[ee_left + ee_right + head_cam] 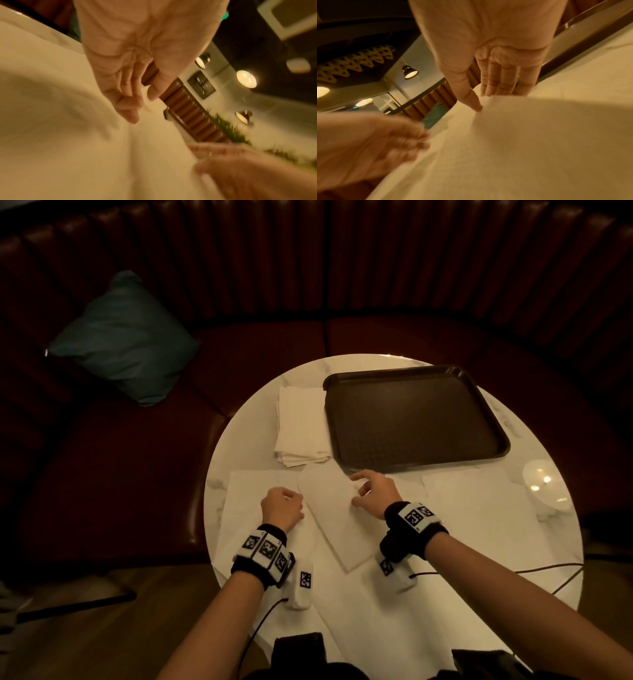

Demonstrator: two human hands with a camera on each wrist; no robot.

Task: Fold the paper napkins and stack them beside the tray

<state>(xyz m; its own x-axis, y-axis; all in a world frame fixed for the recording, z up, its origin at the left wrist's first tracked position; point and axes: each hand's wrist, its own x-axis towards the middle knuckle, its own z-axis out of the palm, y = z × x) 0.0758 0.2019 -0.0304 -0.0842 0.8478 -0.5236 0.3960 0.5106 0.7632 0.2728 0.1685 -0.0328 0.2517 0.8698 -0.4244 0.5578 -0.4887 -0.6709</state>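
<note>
A half-folded white napkin [334, 518] lies slantwise at the table's middle, on top of other spread napkins. My right hand [358, 491] is at its far right corner, just in front of the dark brown tray [416, 419]. In the right wrist view the right hand [481, 101] has its thumb [471, 98] on top of the napkin's [522, 135] raised edge and its fingers [501, 81] behind it, pinching it. My left hand [291, 503] hovers at the napkin's left edge; in the left wrist view the left hand [140, 108] has relaxed fingers over the paper and holds nothing. A stack of folded napkins [301, 426] lies left of the tray.
The round white marble table [239, 419] holds a spread napkin [245, 494] at the left and another spread napkin [479, 508] at the right. A small glass dish [544, 481] sits at the right edge. Cables trail off my wristbands. A dark red bench with a teal cushion [123, 340] curves behind.
</note>
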